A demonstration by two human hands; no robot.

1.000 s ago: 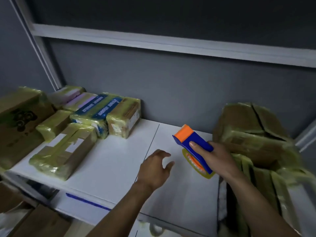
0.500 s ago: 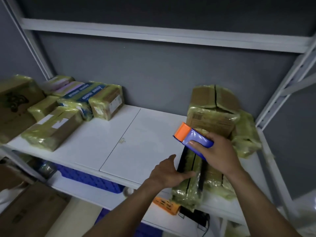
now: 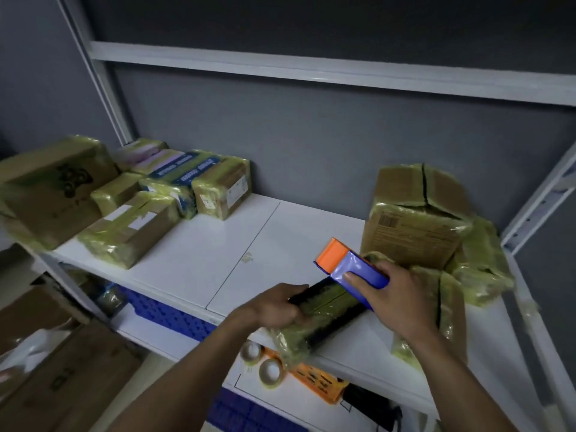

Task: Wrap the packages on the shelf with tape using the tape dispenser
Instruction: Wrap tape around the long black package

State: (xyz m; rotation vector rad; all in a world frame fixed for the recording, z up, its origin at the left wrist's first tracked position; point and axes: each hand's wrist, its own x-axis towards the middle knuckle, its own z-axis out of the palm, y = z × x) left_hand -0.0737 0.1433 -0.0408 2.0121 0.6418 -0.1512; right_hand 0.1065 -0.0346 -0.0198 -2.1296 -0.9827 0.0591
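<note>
Fingers [image 3: 358,283] of the right hand [image 3: 396,304] are curled over the top of a blue plastic tape dispenser [image 3: 358,269] with an orange head, clamping it. The dispenser sits low over the far end of a long dark package [image 3: 324,310] skinned in yellowish clear tape. The left hand [image 3: 274,307] grips that package's left end, fingers wrapped round it. The package lies slantwise at the front edge of the white metal shelf [image 3: 199,263], its near end reaching past the lip.

Just behind the right hand stands a tall brown cardboard box [image 3: 414,226], taped over and with its top flaps split. More crinkled taped parcels [image 3: 480,269] are pressed against its right side. Well apart, at the shelf's left end, a cluster of taped brown boxes [image 3: 131,226] sits near the grey wall, a blue-printed carton [image 3: 177,179] among them.

On the lower shelf, under the package, lie two rolls of clear tape [image 3: 271,371] with an orange plastic item [image 3: 321,381] beside them. A blue plastic crate [image 3: 168,310] stands to their left.
</note>
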